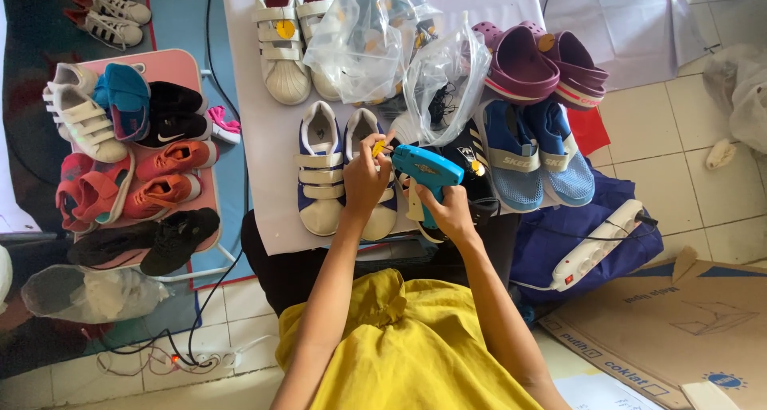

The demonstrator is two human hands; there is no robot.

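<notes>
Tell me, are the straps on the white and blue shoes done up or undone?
Done up. On the white and blue shoes, the left shoe's three straps lie flat across its top. The left hand hides part of the other shoe.

Both my arms reach fwd, elbows bent, forearms converging. My left hand [363,180] is raised, fingers pinched tight at the tips. My right hand [449,212] is curled in a closed grip, wrist cocked inward.

main table [264,138]: white-covered, bearing white-and-blue strap sneakers [345,170], cream strap sneakers [292,38], blue mesh shoes [535,154], purple clogs [543,62], clear plastic bags [399,54]
side table [188,66]: pink, crowded with mixed shoes [128,154]
</notes>
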